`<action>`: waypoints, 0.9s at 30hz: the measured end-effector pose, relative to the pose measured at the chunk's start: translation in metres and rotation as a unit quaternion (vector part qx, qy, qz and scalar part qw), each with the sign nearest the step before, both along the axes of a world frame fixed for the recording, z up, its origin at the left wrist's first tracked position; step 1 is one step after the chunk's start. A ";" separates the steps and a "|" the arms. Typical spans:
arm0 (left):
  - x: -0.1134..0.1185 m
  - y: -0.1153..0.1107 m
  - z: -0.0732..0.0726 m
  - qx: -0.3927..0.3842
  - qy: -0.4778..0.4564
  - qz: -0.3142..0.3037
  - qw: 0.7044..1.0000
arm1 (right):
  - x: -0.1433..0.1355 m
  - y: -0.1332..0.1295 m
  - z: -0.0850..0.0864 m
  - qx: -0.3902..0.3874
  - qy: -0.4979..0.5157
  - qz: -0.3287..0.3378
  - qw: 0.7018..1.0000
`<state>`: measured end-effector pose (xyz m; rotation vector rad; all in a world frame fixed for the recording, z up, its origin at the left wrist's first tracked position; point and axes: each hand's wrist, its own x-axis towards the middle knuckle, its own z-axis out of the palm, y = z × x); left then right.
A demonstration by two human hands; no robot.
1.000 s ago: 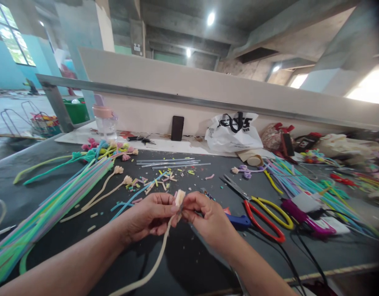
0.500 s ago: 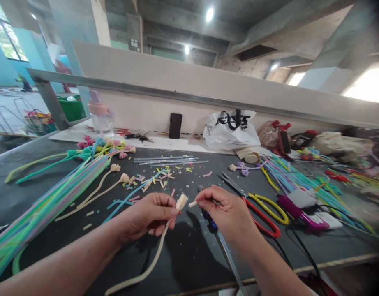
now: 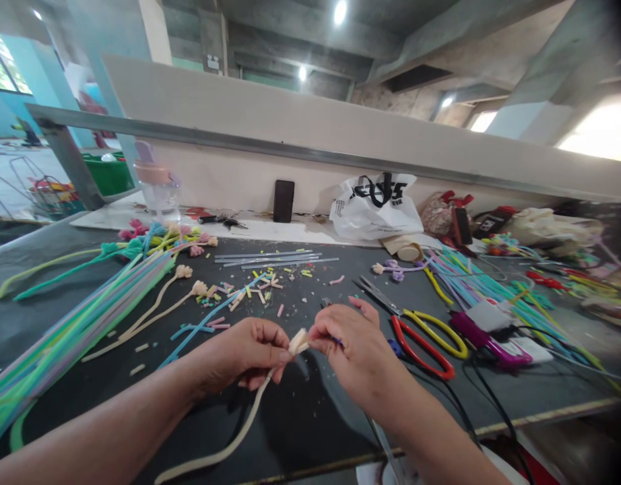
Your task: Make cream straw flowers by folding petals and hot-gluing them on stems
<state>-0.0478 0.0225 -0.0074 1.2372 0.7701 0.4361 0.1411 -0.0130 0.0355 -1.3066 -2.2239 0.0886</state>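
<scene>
My left hand point(image 3: 250, 347) pinches a cream fuzzy stem point(image 3: 247, 424) just under its bunched head point(image 3: 297, 342). The rest of the stem curves down over the dark table. On the right, my right hand point(image 3: 348, 347) has thumb and fingers closed at the edge of that head. A small cream piece seems to lie in its fingertips, mostly hidden by them. Beneath my right hand and forearm lies a tool with a clear rod point(image 3: 384, 444), largely covered. Scissors point(image 3: 416, 330) with red and yellow handles lie open just right of my hand.
Fuzzy stems point(image 3: 88, 323) lie bundled at left, others point(image 3: 507, 296) at right. Short cut pieces point(image 3: 260, 289) are scattered beyond my hands, before clear sticks point(image 3: 275, 257). Farther back stand a bottle point(image 3: 157, 188), a phone point(image 3: 283, 201) and a white bag point(image 3: 374, 209). A purple device point(image 3: 487, 343) lies right.
My right hand has moved left with the small cream piece, from a gap beside the bunched head to touching it. My left hand keeps its hold. The view has shifted slightly.
</scene>
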 end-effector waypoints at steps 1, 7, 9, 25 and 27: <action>0.000 0.000 0.000 0.002 0.000 -0.001 1.000 | 0.000 0.000 0.000 0.003 -0.004 0.002 1.000; 0.000 0.000 0.000 0.016 0.026 -0.005 1.000 | -0.001 0.000 -0.004 0.027 -0.010 0.009 1.000; 0.000 0.000 0.000 0.019 0.031 -0.006 0.999 | -0.001 0.001 -0.006 0.031 -0.014 0.010 0.999; -0.001 0.000 0.001 -0.005 0.003 0.011 1.000 | 0.000 0.006 -0.004 -0.040 0.049 -0.018 0.998; -0.002 0.001 0.000 -0.007 -0.006 0.016 1.000 | 0.001 0.006 -0.003 -0.032 0.055 -0.017 0.998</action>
